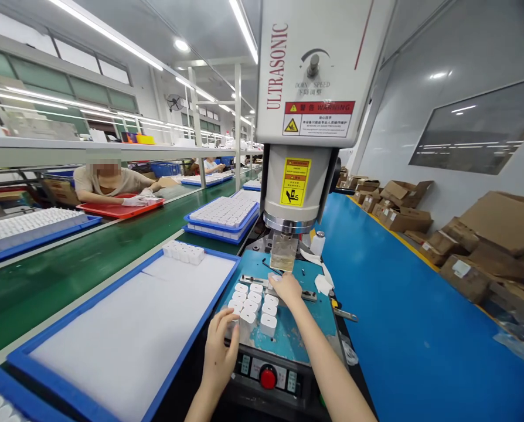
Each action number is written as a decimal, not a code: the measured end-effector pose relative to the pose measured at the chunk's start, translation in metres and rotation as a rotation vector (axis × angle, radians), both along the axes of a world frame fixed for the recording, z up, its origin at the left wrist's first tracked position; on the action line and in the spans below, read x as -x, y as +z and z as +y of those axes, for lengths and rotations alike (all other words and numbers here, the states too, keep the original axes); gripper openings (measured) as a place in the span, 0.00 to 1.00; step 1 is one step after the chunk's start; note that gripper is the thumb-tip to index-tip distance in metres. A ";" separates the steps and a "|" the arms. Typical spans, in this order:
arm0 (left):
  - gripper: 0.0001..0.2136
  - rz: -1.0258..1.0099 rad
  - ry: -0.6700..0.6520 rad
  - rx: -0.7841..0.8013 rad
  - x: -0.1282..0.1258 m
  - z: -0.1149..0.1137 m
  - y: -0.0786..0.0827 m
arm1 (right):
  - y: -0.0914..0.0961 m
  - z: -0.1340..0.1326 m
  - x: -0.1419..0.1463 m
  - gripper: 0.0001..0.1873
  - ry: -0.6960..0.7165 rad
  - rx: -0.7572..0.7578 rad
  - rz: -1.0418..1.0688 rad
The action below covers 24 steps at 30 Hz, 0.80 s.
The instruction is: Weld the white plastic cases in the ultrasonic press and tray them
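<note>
Under the welding head's horn (283,252), my right hand (287,287) reaches over the teal plate (288,334), fingers pinched on a small white block (274,278) at the metal fixture bar (308,295). The fingers partly hide that block. My left hand (220,346) is at the plate's front left. Its thumb and fingers curl about a white block at the near end of the left row, largely covered by the fingers. Several white rounded blocks (247,318), each with a small slot on top, stand in rows between my hands.
A blue-rimmed tray (196,316) with a white liner lies left, several white blocks (183,252) at its far end. Filled trays (222,212) are stacked beyond. A red button (268,377) fronts the machine. Across the green belt (112,255), a gloved person works at a red tray (108,210).
</note>
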State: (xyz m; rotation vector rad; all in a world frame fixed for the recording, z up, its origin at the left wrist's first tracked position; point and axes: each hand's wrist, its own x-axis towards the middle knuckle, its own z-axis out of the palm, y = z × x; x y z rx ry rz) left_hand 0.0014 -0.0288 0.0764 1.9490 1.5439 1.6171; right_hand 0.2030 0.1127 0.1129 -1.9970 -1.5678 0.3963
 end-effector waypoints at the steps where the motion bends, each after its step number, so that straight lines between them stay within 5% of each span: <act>1: 0.09 -0.019 0.019 -0.001 0.003 -0.005 -0.001 | -0.001 0.003 0.002 0.25 0.005 0.002 0.004; 10: 0.08 -0.046 0.039 0.102 0.019 -0.009 -0.005 | -0.001 -0.007 -0.003 0.20 -0.027 -0.226 0.267; 18: 0.07 -0.012 0.008 0.059 0.013 -0.008 -0.003 | -0.027 -0.027 -0.016 0.27 -0.167 -0.312 0.768; 24: 0.07 0.001 -0.045 0.016 0.015 0.007 0.015 | -0.022 -0.090 -0.030 0.25 -0.115 -0.324 0.847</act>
